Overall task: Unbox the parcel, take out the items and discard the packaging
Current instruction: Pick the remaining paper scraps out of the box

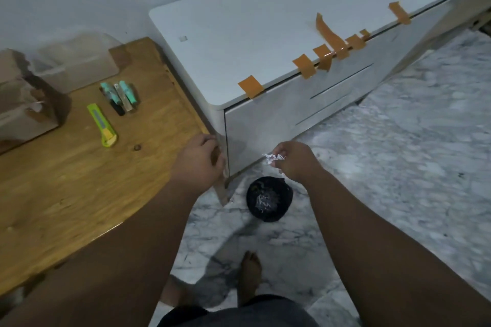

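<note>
White crumpled wrapping (273, 160) sits pinched in my right hand (295, 162), held above the black bin (269, 199) below (for dropping); my left hand (200, 159), curled, steadies on the surface (79, 172) edge.

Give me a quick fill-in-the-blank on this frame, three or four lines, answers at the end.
1. The right hand pinches a crumpled scrap of white ____.
2. The black bin stands on the marble ____.
3. The green utility knife lies on the ____ table.
4. Strips of brown ____ hang off the front edge of the white cabinet.

Answers: packaging; floor; wooden; tape
</note>
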